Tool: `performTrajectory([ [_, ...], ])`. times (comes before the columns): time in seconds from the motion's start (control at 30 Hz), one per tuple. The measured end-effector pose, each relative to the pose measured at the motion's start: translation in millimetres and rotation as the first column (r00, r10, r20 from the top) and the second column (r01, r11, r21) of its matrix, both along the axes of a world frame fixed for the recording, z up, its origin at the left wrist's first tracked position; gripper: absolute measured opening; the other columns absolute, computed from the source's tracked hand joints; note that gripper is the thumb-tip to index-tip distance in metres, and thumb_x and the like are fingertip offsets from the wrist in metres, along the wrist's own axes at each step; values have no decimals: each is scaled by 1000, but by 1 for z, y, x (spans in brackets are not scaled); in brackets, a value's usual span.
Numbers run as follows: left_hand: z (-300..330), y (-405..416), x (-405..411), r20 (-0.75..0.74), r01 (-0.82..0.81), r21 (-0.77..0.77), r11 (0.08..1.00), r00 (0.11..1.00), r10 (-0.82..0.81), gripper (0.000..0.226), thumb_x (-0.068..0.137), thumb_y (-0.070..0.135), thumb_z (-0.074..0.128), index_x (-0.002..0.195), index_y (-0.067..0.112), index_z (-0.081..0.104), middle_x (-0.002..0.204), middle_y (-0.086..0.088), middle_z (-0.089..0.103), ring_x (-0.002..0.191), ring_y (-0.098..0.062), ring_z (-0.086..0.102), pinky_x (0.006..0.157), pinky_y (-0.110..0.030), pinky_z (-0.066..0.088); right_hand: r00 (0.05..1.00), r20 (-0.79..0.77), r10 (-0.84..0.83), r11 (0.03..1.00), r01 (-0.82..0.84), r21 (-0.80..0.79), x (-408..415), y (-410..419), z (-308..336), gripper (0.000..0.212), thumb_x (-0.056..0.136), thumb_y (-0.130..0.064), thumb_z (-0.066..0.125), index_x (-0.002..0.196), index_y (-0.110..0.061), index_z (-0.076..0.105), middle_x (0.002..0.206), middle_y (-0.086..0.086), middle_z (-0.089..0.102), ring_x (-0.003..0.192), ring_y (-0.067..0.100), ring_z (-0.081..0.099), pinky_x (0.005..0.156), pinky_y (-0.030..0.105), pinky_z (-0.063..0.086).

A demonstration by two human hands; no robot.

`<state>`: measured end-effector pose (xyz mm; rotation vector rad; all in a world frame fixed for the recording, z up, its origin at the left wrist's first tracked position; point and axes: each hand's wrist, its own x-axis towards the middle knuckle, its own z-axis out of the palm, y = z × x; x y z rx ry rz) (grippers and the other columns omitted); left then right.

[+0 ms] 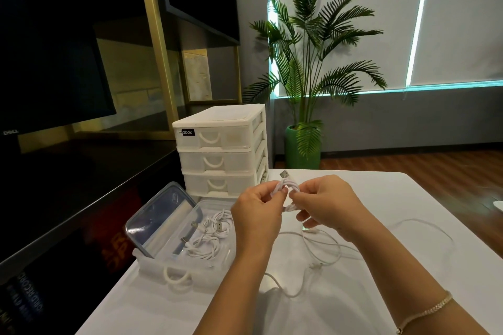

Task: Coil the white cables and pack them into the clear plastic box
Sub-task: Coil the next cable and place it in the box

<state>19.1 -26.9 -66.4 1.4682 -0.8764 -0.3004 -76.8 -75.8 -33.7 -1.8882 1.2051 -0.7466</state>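
Above the white table, my left hand [257, 208] and my right hand [324, 205] both pinch a small coiled white cable [286, 187]. Its USB plug sticks up at the top. The clear plastic box [152, 261] stands open at the left of the table, with its lid [160, 221] tilted back. Inside it lie coiled white cables [209, 239]. Loose white cables [324, 255] sprawl on the table below and to the right of my hands.
A white three-drawer organiser [221, 152] stands just behind the box. The white table [381, 294] ends at the left beside a dark desk with a monitor [49, 76]. A potted palm [304, 128] stands on the floor beyond the table.
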Motion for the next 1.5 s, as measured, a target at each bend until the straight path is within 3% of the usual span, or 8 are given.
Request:
performTrajectory([
  [0.23,0,-1,7,-141,113,-5,994,983,-113,9,82,26,69,90,29,71,89,3,71,84,-17,66,76,-33,58,989,16,144,986,-145,82,-10,0,5,13,92,-12,55,91,-15,68,86,6,68,81,17,65,66,25,55],
  [0.4,3,-1,7,-256,299,-22,954,921,-294,25,83,26,66,104,15,71,100,-7,70,94,-23,66,80,-35,58,983,71,169,980,-175,98,-18,-1,9,20,95,-16,49,86,-17,67,86,6,68,79,17,64,71,29,55],
  [0.53,6,-1,7,-334,337,-66,939,879,-339,17,87,30,60,82,19,73,74,2,61,75,-13,59,72,-28,58,978,95,187,975,-196,100,-18,-1,9,23,95,-16,48,86,-18,68,85,6,67,80,19,63,78,33,54],
  [0.6,7,-1,7,-396,345,-73,936,851,-344,19,89,27,58,85,16,72,70,3,57,68,-11,57,70,-27,58,974,114,195,972,-208,112,-18,-1,10,24,96,-17,47,84,-20,68,84,5,68,80,18,63,80,34,53],
  [0.7,8,-1,9,-471,378,-90,922,799,-373,19,91,24,57,97,10,70,77,0,60,74,-13,59,71,-28,58,968,133,211,965,-228,128,-19,0,10,24,96,-17,47,86,-19,69,84,4,70,81,18,64,83,35,52],
  [0.97,9,1,11,-554,381,-137,914,736,-389,20,92,20,55,104,11,68,114,-13,64,103,-25,63,68,-26,59,964,141,227,956,-248,156,-19,1,11,25,96,-16,46,86,-20,69,87,4,71,87,19,64,89,36,47],
  [1.13,10,1,11,-578,365,-178,914,713,-397,16,91,18,56,97,13,70,115,-13,65,99,-24,64,66,-25,58,961,161,227,954,-252,160,-18,1,11,25,96,-15,47,84,-19,68,85,3,71,85,19,64,88,36,45],
  [1.5,10,1,8,-501,353,-140,925,781,-374,23,92,20,56,111,15,67,114,-11,66,95,-22,65,78,-30,57,964,173,200,960,-228,161,-17,0,10,25,96,-15,46,85,-17,68,83,2,71,81,17,65,87,36,46],
])
